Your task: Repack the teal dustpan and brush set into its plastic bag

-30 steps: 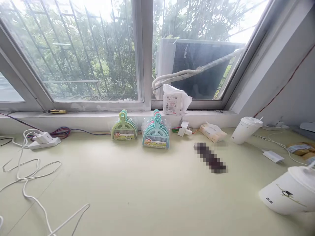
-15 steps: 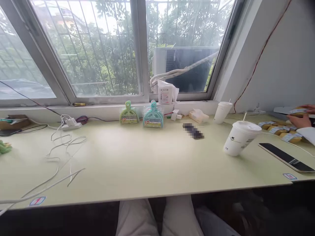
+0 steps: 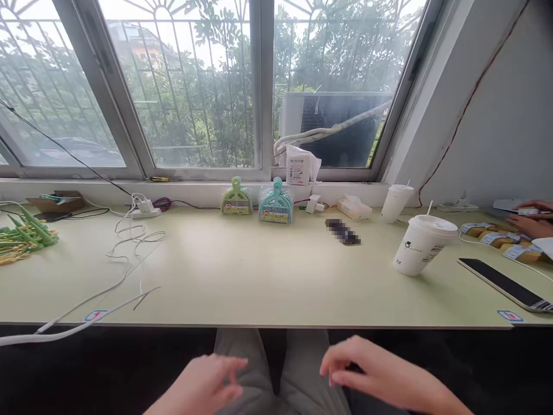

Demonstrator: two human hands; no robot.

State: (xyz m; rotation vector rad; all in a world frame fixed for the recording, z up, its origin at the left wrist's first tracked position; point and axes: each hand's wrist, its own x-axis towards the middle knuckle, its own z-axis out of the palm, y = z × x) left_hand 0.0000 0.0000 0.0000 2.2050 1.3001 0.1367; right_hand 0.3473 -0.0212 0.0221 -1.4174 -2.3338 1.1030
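While both are hanging slack and empty below the worktop (image 3: 242, 288) edge, right hand (image 3: 371, 374) is lying nearer than left hand (image 3: 203, 383) to the paper cup (image 3: 421, 245), upper right.

One view, head-worn: I look from seated height, forward and slightly down, across the pale green table (image 3: 259, 282) to the barred window (image 3: 190, 86); left hand (image 3: 203, 383), right hand (image 3: 375, 377) close at bottom edge.

At centre frame you see a green dustpan pack (image 3: 237, 200) and a teal dustpan pack (image 3: 275, 204) side by side below the window (image 3: 190, 86). Right of them a white lidded cup (image 3: 421, 246) stands near a dark phone (image 3: 503, 283); white cables (image 3: 52, 332) sprawl at left.
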